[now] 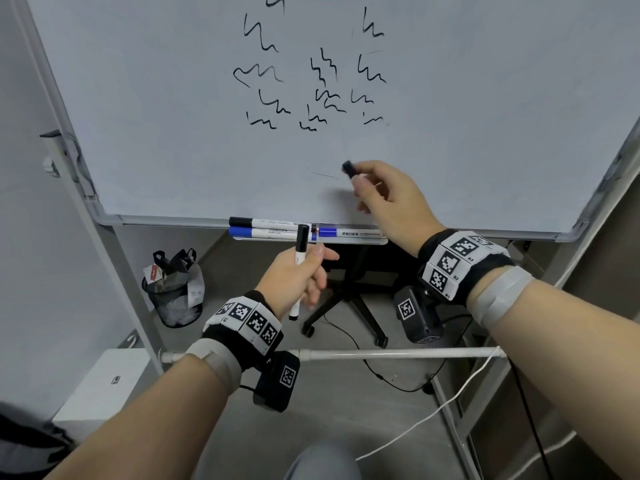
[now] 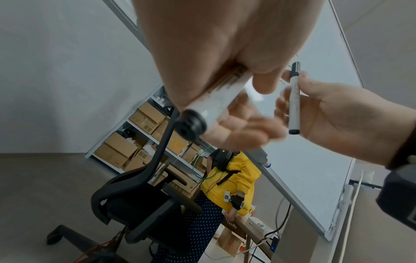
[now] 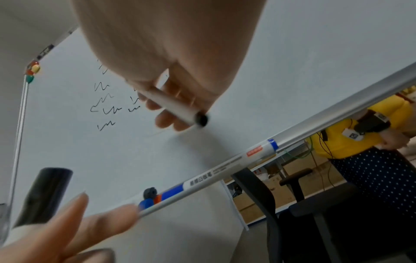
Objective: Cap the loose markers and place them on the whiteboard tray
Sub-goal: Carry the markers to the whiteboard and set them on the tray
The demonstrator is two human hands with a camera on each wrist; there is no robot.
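From the head view, my left hand (image 1: 294, 275) is curled round a black-capped marker (image 1: 299, 268), which stands nearly upright just below and in front of the whiteboard tray (image 1: 382, 241). Its cap is on, so I judge it ready to lay flat. The tray's long axis runs left to right, so the marker must turn sideways before it goes in. Three capped markers already lie there. My right hand (image 1: 388, 195) is higher, near the board face, fingers wrapped round a second marker (image 1: 349, 169) with its dark end pointing up-left. My left hand is nearer the tray.

In the left wrist view, thumb and fingers clamp the barrel (image 2: 216, 101); the right hand (image 2: 337, 110) holds its capped marker (image 2: 294, 96) upright beside it.

In the right wrist view, the fingers close round the white barrel (image 3: 173, 105), well above the tray rail (image 3: 337, 108); the left hand's cap (image 3: 45, 194) shows low left.
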